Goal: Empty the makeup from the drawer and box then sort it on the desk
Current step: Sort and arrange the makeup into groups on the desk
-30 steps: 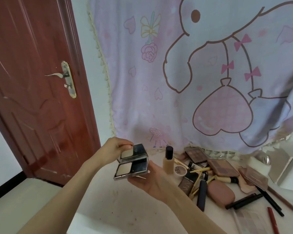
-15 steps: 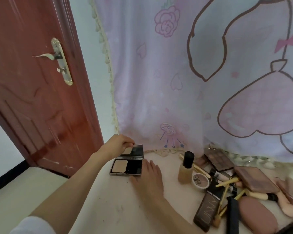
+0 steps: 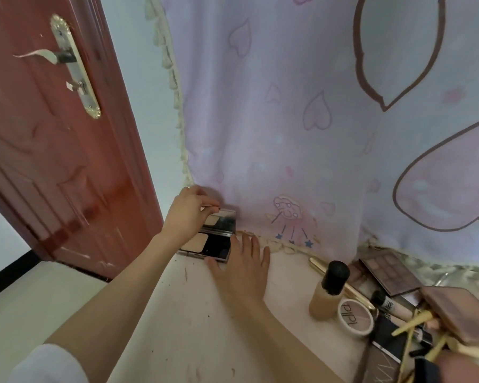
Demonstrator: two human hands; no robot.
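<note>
Both hands meet at the far-left corner of the desk (image 3: pixel 194 322), where an open powder compact (image 3: pixel 209 239) sits hard against the hanging cartoon curtain (image 3: pixel 302 134). The left hand (image 3: pixel 188 214) is curled over the raised mirror lid, its fingertips pinching the lid's top edge. The right hand (image 3: pixel 239 268) lies flat with straight fingers on the desk, touching the compact's near-right corner and steadying the base.

The compact lies ahead and slightly left of the person, its long side running roughly left to right along the curtain, hinge at the back and lid leaning toward the curtain. Of the 2 hands, the left is nearer the lid and already has it; the right is beside the base, not gripping it.

My reading is that the compact is being parked in this corner as the start of a sorted group. Closing the lid would mean swinging it forward and down toward the person, onto the base, so the right thumb should clear that corner first.

The rest of the makeup lies well apart to the right: a foundation bottle (image 3: pixel 328 293), a round PIPL pot (image 3: pixel 356 317), eyeshadow palettes (image 3: pixel 389 273), and a loose tangle of brushes (image 3: pixel 415 327) still unsorted.
</note>
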